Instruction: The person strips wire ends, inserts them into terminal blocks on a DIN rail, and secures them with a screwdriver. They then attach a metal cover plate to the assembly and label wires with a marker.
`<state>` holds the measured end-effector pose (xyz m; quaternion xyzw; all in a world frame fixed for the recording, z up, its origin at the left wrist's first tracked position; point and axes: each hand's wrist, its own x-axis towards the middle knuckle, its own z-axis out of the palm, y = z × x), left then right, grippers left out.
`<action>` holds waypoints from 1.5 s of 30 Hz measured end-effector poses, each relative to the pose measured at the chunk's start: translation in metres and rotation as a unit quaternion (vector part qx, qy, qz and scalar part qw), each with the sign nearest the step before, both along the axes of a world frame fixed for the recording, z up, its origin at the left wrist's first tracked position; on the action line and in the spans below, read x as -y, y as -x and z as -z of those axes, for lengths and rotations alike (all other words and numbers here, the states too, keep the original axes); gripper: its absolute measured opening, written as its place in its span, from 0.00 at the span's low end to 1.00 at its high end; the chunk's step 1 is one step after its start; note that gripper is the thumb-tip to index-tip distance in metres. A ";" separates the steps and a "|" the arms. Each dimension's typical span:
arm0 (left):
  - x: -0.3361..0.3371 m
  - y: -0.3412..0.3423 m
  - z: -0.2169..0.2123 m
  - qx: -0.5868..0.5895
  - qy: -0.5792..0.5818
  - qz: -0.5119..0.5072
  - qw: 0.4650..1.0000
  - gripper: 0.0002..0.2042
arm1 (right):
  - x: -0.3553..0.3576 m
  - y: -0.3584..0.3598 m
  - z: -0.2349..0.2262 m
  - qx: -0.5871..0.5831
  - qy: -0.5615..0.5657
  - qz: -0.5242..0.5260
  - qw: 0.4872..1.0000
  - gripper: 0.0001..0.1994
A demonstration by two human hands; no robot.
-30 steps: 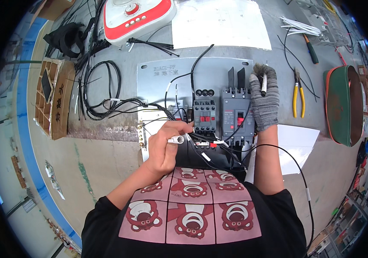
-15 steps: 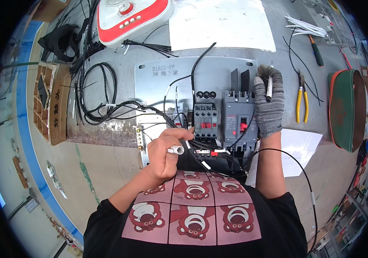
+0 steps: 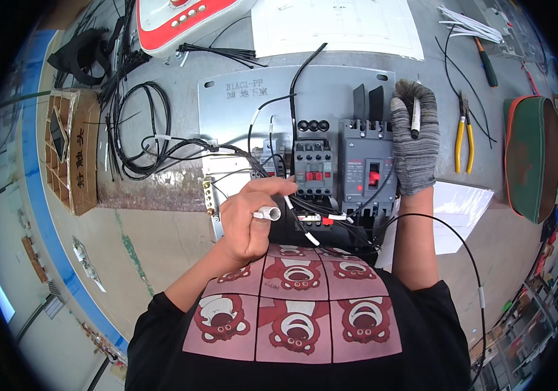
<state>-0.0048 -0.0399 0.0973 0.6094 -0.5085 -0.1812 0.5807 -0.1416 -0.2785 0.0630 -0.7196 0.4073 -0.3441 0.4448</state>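
Our left hand [image 3: 243, 220] has fingers curled round a white tube [image 3: 267, 213], index out by the contactor [image 3: 313, 166], gloved right hand [image 3: 416, 150] curls round a pen [image 3: 416, 117] beside the breaker [image 3: 360, 173], and jerking that forearm [image 3: 416, 244] could snag the black wire [image 3: 451, 232] across it.

Floor [image 3: 171, 244]: beige, green streak [image 3: 133, 255], blue stripe [image 3: 72, 292] left | workbench [image 3: 184, 104]: grey, scuffed front edge | shelving [image 3: 525, 319]: lower right

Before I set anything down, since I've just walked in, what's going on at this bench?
A person's bare left hand grips a white tube near black wires on a metal panel. The gloved right hand holds a pen beside a large grey breaker. Yellow-handled pliers lie further right.
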 end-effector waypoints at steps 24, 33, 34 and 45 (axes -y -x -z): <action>-0.002 0.008 0.007 -0.031 0.013 -0.019 0.999 0.11 | 0.000 0.000 -0.001 -0.039 0.034 0.026 0.998 0.14; 0.000 0.007 0.006 0.018 0.008 -0.022 1.000 0.14 | 0.003 0.000 0.002 -0.021 0.050 0.024 0.998 0.13; 0.000 0.006 0.006 0.017 0.008 -0.021 1.000 0.14 | 0.003 0.000 0.002 -0.022 0.048 0.025 0.998 0.13; -0.002 0.011 0.007 -0.061 0.026 -0.018 0.998 0.14 | 0.002 0.000 0.004 0.003 0.023 0.017 1.000 0.14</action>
